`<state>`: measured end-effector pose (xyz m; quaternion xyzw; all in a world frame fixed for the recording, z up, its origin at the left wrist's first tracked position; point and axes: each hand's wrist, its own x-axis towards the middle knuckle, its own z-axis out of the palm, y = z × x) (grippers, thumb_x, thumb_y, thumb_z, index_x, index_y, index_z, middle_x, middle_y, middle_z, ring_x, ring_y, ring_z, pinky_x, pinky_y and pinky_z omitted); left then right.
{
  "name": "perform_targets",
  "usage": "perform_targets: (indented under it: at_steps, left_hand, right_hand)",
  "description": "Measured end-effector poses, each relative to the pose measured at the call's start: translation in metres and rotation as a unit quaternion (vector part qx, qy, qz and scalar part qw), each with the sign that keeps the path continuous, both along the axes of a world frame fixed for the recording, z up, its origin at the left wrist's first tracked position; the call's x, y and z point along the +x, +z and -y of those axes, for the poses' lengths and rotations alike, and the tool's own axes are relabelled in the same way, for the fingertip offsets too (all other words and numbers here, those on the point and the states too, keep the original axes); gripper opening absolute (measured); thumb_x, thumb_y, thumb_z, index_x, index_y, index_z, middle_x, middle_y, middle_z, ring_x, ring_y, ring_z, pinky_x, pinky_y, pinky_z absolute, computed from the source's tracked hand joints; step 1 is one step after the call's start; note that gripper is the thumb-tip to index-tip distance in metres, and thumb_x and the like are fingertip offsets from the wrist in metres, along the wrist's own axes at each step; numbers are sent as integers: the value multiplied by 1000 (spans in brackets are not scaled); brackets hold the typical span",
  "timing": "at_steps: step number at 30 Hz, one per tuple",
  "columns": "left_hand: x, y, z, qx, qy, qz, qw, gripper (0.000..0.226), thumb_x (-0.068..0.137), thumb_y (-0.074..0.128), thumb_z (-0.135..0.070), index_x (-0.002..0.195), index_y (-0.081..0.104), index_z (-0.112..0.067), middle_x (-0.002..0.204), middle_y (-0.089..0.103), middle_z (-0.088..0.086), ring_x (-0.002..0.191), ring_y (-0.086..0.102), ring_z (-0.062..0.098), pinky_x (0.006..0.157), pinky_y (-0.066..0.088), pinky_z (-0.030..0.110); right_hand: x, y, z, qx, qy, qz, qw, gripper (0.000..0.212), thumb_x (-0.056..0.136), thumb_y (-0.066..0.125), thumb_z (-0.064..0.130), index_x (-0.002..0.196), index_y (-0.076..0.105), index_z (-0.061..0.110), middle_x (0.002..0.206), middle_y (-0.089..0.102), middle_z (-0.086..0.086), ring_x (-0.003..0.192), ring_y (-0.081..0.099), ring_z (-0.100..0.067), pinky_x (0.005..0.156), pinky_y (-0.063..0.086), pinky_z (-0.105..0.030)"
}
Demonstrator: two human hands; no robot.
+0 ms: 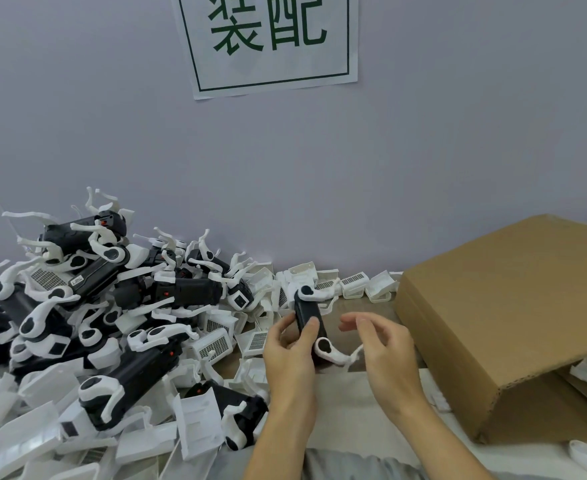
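My left hand (pixel 290 348) grips a black plastic body (pixel 307 315) that has a white curved arm clipped at its top and another white arm (pixel 330 351) at its lower end. The body is held upright over the table, a little in front of the wall. My right hand (pixel 380 341) hovers just to the right of the part with its fingers loosely curled. It holds nothing and does not touch the part.
A big heap of black-and-white assembled parts (pixel 94 306) and loose white grille pieces (pixel 216 344) fills the left side. A tilted cardboard box (pixel 510 306) stands at the right. A paper sign (pixel 268 39) hangs on the grey wall behind.
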<state>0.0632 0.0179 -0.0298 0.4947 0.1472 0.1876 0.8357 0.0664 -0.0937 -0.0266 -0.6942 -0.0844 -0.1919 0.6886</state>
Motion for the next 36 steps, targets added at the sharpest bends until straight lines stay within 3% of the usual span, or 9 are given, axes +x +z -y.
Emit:
perform_targets:
  at_steps: [3, 7, 16, 20, 23, 26, 29, 32, 36]
  left_hand:
    - [-3, -2, -1, 89, 17, 7, 996, 40, 83, 81, -11, 115, 60, -22, 99, 67, 7, 87, 70, 21, 67, 55, 30]
    - [-6, 0, 2, 142, 1, 56, 988, 27, 83, 80, -9, 105, 68, -20, 93, 74, 1, 85, 71, 7, 64, 54, 16]
    - [-3, -4, 3, 99, -80, 67, 990, 14, 93, 69, -14, 106, 74, -11, 100, 77, 10, 93, 74, 23, 78, 58, 31]
    - [-1, -6, 5, 120, -70, 14, 990, 21, 97, 64, -32, 103, 70, -14, 95, 77, 5, 88, 71, 24, 70, 53, 34]
    - [-2, -3, 7, 87, -129, -4, 988, 36, 101, 53, -40, 115, 69, -11, 105, 77, 10, 101, 73, 26, 85, 56, 41]
    - [-3, -3, 8, 77, -140, -17, 987, 32, 100, 57, -35, 117, 69, -11, 110, 75, 13, 109, 70, 32, 104, 49, 56]
    - [-3, -3, 7, 86, -118, -19, 989, 22, 101, 58, -24, 111, 72, -10, 105, 77, 12, 104, 72, 30, 102, 50, 56]
    - [-1, -3, 3, 74, -102, -28, 992, 20, 100, 59, -18, 101, 76, -8, 97, 78, 14, 98, 73, 35, 97, 54, 54]
    - [-1, -3, -1, 39, -97, -43, 994, 23, 100, 58, -17, 100, 77, -5, 97, 77, 16, 95, 72, 34, 81, 55, 43]
  right_hand:
    - [0, -2, -2, -8, 30, -8, 999, 27, 98, 54, 6, 87, 77, 18, 84, 77, 5, 85, 70, -2, 72, 50, -14]
    - [0, -2, -5, -5, 70, -15, 997, 24, 98, 60, 17, 83, 76, 25, 79, 76, 8, 72, 70, -4, 65, 50, -11]
    - [5, -3, 0, 36, 39, -59, 997, 12, 96, 65, 20, 93, 76, 23, 84, 77, 3, 83, 73, -15, 79, 60, -45]
    - [4, -5, -3, 26, 68, -66, 995, 12, 94, 67, 19, 103, 74, 24, 93, 77, 3, 93, 72, -16, 82, 58, -41]
    - [7, -8, -4, -35, 32, -53, 997, 19, 91, 70, 13, 108, 67, 22, 97, 73, 7, 92, 67, -2, 76, 53, -15]
    - [7, -10, -5, -97, 9, -28, 995, 18, 90, 71, 18, 106, 67, 26, 97, 71, 11, 90, 64, 1, 77, 51, -19]
    - [7, -10, -5, -146, -11, 7, 989, 16, 91, 69, 23, 100, 66, 36, 101, 66, 13, 95, 61, 0, 82, 47, -18]
    - [7, -10, -4, -182, -33, 25, 982, 17, 92, 66, 21, 106, 68, 29, 104, 62, 13, 100, 59, -6, 81, 42, -10]
    - [-1, 2, -8, -239, -108, 110, 959, 20, 91, 62, 23, 110, 66, 25, 102, 58, 15, 103, 54, -12, 93, 47, -38]
